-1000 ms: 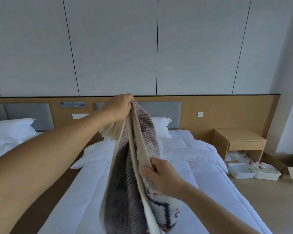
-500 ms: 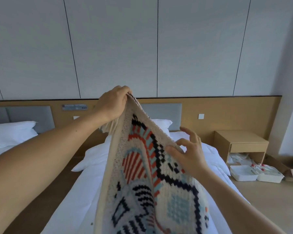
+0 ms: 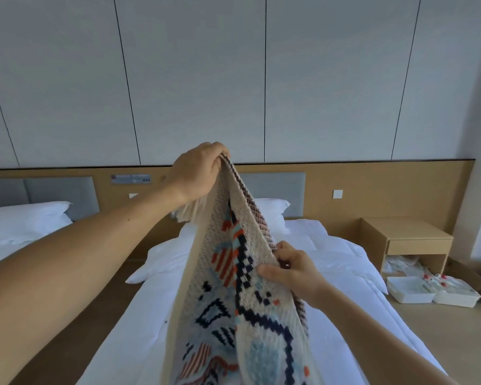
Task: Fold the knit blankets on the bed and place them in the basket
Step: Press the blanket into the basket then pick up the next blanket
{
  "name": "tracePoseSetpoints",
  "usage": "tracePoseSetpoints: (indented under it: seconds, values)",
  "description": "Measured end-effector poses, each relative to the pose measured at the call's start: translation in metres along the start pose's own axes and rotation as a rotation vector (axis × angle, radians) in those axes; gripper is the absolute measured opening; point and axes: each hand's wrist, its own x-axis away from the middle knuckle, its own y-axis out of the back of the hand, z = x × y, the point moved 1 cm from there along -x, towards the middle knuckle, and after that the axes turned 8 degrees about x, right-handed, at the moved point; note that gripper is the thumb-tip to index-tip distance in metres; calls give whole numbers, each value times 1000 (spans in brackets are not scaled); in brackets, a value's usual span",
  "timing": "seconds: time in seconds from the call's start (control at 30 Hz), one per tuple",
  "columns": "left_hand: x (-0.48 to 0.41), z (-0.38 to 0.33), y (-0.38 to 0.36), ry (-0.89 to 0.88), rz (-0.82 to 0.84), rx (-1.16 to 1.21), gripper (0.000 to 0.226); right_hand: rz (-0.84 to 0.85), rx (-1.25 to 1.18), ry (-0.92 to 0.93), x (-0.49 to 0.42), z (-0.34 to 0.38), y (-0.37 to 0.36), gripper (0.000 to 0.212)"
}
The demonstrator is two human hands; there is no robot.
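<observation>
A cream knit blanket [image 3: 228, 309] with navy, orange and light-blue patterns hangs lengthwise in front of me above the white bed [image 3: 331, 262]. My left hand [image 3: 197, 173] grips its top end, held high near the headboard line. My right hand [image 3: 292, 269] pinches the blanket's right edge lower down, thumb on the patterned side and fingers behind. The blanket's lower part runs out of the bottom of the view. No basket is in view.
A wooden nightstand [image 3: 406, 240] stands right of the bed, with white plastic trays [image 3: 431, 291] on the floor beside it. A second bed with a white pillow [image 3: 22, 220] lies to the left across a narrow wooden-floor aisle. A wooden headboard panel [image 3: 372, 190] spans the wall.
My right hand, open against the patterned face half a second ago, has closed on the blanket's right edge. The blanket has narrowed toward me. My left hand stays high on the top end.
</observation>
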Motion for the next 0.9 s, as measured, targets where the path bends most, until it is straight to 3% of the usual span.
tracePoseSetpoints:
  seconds: [0.1, 0.23, 0.43, 0.57, 0.8, 0.9]
  values:
    - [-1, 10, 3, 42, 27, -50, 29, -40, -130, 21, 4, 5, 1, 68]
    - [4, 34, 2, 163, 70, -92, 29, -48, -234, -82, 12, 5, 3, 33]
    - [15, 41, -10, 196, 94, -85, 26, -33, -51, -285, 29, -14, -17, 31]
    - [16, 38, -14, 191, 102, -31, 25, -25, 39, -238, 35, -14, -26, 31]
    - [16, 33, -15, 161, 81, 3, 26, 148, 203, -247, 36, -17, -44, 41]
    - [18, 37, -12, 179, 75, -7, 26, 84, 238, -285, 31, -20, -37, 35]
